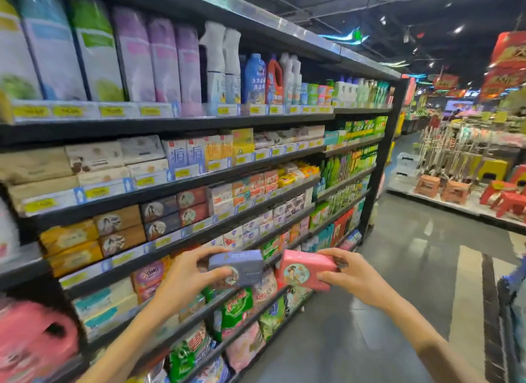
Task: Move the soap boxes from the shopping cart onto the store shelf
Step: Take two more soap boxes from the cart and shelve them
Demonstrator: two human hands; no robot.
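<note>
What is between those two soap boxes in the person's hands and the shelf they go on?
Nothing visible. The left hand holds the blue soap box and the right hand the pink soap box in open air before the shelf, though its rows already look full.

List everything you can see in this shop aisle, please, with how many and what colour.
Blue soap box: one, greyish blue, in the left hand.
Pink soap box: one, pink, in the right hand.
Store shelf: one long black unit, several tiers, on the left, packed with boxes and bottles.
Plastic stools: several, red and orange, far right.
Floor: grey, glossy.
Left hand: one, gripping the blue box.
Right hand: one, gripping the pink box.
</note>
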